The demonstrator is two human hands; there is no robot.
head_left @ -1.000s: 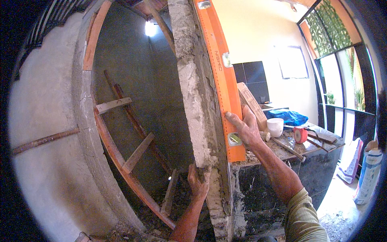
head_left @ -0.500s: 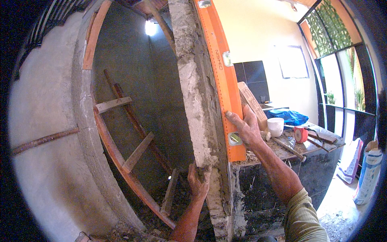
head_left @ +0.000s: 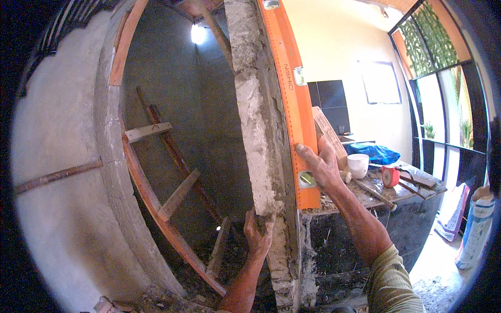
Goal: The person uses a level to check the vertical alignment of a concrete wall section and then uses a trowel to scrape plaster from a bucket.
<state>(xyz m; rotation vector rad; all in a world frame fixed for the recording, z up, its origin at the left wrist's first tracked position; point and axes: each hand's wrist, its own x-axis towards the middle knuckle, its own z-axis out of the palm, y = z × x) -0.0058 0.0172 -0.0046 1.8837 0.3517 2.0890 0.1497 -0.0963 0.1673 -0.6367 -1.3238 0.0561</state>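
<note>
A long orange spirit level (head_left: 292, 99) with clear vials stands nearly upright along the rough cement-and-brick edge of a wall end (head_left: 258, 130). My right hand (head_left: 323, 167) is closed around the level near its lower end, thumb across its face and just above the lowest vial; the other fingers are partly hidden behind it. Lower and to the left, my left hand (head_left: 258, 235) is closed on the broken left edge of the wall end, its fingers bent against the masonry.
Left of the wall end, a wooden ladder (head_left: 167, 211) leans in a dark recess. On the dusty counter (head_left: 376, 195) at right are a wooden block (head_left: 330, 136), white cup (head_left: 358, 166), hammer (head_left: 373, 193), red tape measure (head_left: 390, 176) and blue plastic bag (head_left: 371, 152). Sacks (head_left: 476, 227) stand far right.
The view has shifted slightly, with the upper wall end and level appearing a little farther right. Both hands keep their holds.
</note>
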